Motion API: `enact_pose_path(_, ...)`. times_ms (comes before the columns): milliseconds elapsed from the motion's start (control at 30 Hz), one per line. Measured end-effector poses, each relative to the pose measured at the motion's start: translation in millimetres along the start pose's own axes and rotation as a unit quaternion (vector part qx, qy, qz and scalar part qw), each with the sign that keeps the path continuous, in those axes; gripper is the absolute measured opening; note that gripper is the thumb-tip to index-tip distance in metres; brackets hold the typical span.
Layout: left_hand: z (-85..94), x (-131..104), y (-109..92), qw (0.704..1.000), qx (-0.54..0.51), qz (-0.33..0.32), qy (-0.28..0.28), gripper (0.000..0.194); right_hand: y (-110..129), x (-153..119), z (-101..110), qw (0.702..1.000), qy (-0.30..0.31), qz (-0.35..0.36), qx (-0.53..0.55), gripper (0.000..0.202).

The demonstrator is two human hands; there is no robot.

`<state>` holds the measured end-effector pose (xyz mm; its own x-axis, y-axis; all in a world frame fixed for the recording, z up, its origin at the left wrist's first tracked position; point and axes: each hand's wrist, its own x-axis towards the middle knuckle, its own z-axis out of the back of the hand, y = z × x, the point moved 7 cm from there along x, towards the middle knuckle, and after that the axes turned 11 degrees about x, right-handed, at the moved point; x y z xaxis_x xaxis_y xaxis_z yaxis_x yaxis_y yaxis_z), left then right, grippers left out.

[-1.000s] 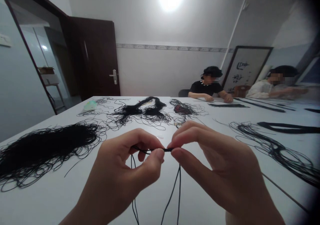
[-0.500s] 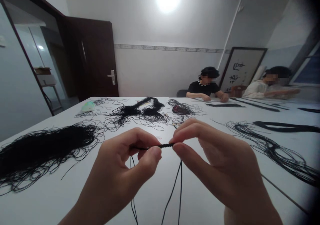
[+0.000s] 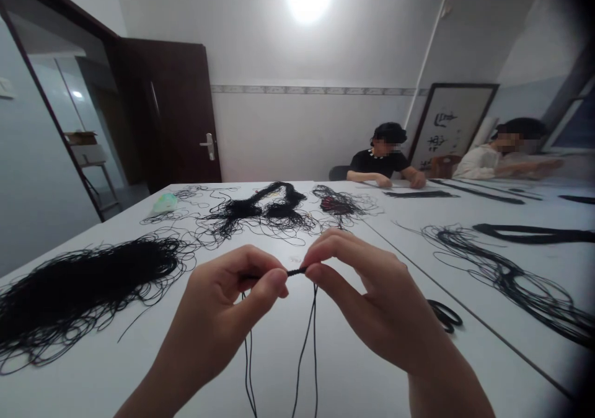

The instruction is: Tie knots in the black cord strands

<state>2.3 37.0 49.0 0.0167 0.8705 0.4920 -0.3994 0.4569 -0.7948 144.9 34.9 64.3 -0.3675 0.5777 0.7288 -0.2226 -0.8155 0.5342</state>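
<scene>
A short black braided cord (image 3: 296,272) is stretched level between my two hands above the white table. My left hand (image 3: 232,300) pinches its left end between thumb and fingers. At the other end, the thumb and index finger of my right hand (image 3: 367,294) are closed on the cord. Thin loose black strands (image 3: 304,350) hang down below both hands. The parts of the cord inside the fingers are hidden.
A thick bundle of black cord (image 3: 88,281) lies left, tangled black cords (image 3: 269,210) farther back. Right are looser strands (image 3: 506,275) and black-handled scissors (image 3: 446,315), partly behind my right wrist. Two people (image 3: 383,157) sit at the table's far right; a table seam (image 3: 465,306) runs diagonally.
My right hand has moved left, together with the cord, and the scissors behind it have come into view. Both hands still pinch the cord.
</scene>
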Motion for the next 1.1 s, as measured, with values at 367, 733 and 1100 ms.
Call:
enact_pose_path(367, -3.6, 1, 7, 0.998, -0.044, 0.042, -0.001, 0.015, 12, -2, -1, 0.996, -0.063, 0.058, -0.032, 0.014)
enact_pose_path(733, -7.4, -4, 11, 0.985, -0.125, 0.085, 0.088, 0.021, 31, -13, 1, 0.964, -0.094, 0.219, -0.115, 0.026)
enact_pose_path(1100, 13.3, -8, -8, 0.993, 0.072, -0.095, -0.021, 0.014, 32, -11, -4, 0.954, -0.077, 0.256, -0.136, 0.018)
